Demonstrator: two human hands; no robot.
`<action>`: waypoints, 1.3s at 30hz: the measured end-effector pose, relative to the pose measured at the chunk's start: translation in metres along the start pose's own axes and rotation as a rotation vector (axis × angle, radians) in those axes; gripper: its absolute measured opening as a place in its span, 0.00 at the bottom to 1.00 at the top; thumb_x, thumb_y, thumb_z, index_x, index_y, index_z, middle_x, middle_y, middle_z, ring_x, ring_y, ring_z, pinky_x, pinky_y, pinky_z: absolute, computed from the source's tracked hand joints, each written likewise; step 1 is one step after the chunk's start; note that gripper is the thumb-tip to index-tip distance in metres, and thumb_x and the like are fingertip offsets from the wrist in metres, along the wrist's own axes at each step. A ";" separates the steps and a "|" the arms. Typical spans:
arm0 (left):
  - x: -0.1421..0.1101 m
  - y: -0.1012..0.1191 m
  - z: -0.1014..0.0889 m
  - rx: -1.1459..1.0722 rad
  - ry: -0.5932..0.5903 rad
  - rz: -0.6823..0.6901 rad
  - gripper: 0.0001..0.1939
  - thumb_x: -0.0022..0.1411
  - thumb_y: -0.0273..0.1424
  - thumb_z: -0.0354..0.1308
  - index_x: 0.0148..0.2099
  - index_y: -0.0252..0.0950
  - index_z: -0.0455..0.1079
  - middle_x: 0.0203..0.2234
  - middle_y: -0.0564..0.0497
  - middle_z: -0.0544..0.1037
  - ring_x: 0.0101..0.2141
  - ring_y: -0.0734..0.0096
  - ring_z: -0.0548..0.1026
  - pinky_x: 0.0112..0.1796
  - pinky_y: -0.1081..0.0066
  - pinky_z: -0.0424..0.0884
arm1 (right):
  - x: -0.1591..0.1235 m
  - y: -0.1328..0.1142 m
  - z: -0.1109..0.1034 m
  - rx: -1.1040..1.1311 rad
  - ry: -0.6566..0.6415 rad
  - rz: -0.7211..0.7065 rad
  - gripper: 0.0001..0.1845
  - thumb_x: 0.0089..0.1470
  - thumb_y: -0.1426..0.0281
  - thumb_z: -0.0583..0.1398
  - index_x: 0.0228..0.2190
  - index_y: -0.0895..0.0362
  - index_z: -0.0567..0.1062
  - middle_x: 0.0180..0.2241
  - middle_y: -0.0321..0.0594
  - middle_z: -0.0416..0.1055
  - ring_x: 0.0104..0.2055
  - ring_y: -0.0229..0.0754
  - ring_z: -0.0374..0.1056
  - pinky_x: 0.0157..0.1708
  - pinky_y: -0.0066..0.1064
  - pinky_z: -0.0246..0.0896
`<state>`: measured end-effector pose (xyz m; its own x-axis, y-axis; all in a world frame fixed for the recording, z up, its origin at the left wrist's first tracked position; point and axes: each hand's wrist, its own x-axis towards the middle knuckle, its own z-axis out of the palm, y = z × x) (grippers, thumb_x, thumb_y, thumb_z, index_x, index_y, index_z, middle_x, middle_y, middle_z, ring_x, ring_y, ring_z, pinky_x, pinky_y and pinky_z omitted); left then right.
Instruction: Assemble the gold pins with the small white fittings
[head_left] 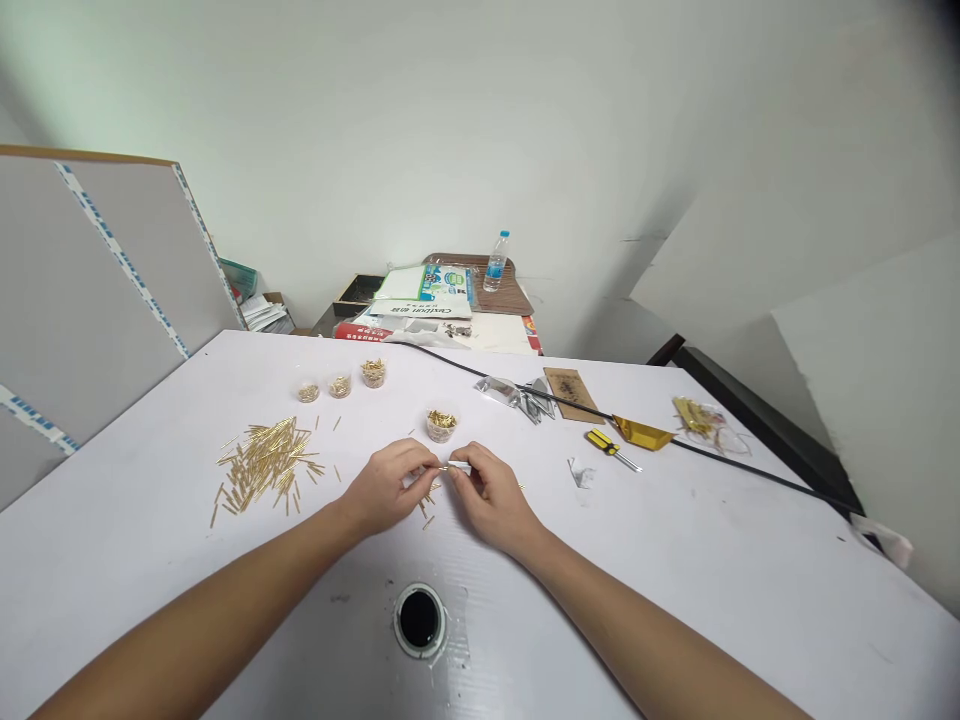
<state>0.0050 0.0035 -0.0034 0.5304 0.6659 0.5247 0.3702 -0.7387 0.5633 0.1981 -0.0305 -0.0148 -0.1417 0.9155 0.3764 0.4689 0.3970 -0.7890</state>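
Head view: left hand (390, 487) pinched tight on a gold pin (443, 468), right hand (493, 497) on a white piece (460, 466) beside it, near a tub (441, 432); slack fingers could drop it among loose pins (429, 521).

Left hand (391, 487) pinches gold pin (443, 468), right hand (491, 497) white piece (460, 466); from hands: pin pile (268, 462) 9 o'clock, tub (441, 433) 12.
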 end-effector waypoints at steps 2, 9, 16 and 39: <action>0.001 0.001 -0.001 -0.006 0.019 -0.045 0.07 0.68 0.29 0.54 0.39 0.37 0.73 0.32 0.49 0.78 0.33 0.70 0.74 0.37 0.70 0.70 | 0.000 0.000 0.000 0.015 0.014 0.004 0.09 0.62 0.66 0.55 0.36 0.55 0.74 0.32 0.40 0.71 0.30 0.41 0.63 0.30 0.32 0.58; 0.003 0.002 -0.002 -0.035 0.002 -0.059 0.07 0.67 0.30 0.56 0.39 0.37 0.75 0.34 0.49 0.80 0.37 0.69 0.76 0.42 0.69 0.71 | 0.002 0.003 0.000 0.088 0.014 0.046 0.11 0.62 0.63 0.57 0.36 0.55 0.76 0.32 0.40 0.71 0.31 0.41 0.63 0.31 0.32 0.58; 0.004 0.005 -0.004 -0.031 0.008 -0.089 0.07 0.67 0.29 0.55 0.37 0.37 0.75 0.32 0.49 0.80 0.34 0.70 0.75 0.38 0.70 0.71 | 0.001 0.001 0.000 0.083 0.028 0.034 0.10 0.62 0.63 0.57 0.36 0.55 0.75 0.31 0.39 0.71 0.30 0.40 0.63 0.31 0.32 0.58; 0.003 0.001 -0.003 -0.014 -0.026 -0.082 0.06 0.67 0.29 0.56 0.38 0.37 0.74 0.30 0.51 0.77 0.30 0.73 0.70 0.35 0.71 0.67 | 0.003 0.001 0.000 0.123 0.004 0.113 0.12 0.59 0.62 0.58 0.35 0.56 0.76 0.31 0.39 0.73 0.28 0.40 0.63 0.29 0.31 0.58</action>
<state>0.0046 0.0046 0.0004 0.5184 0.7207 0.4602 0.4027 -0.6805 0.6121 0.1977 -0.0279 -0.0145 -0.0906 0.9547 0.2833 0.3713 0.2963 -0.8799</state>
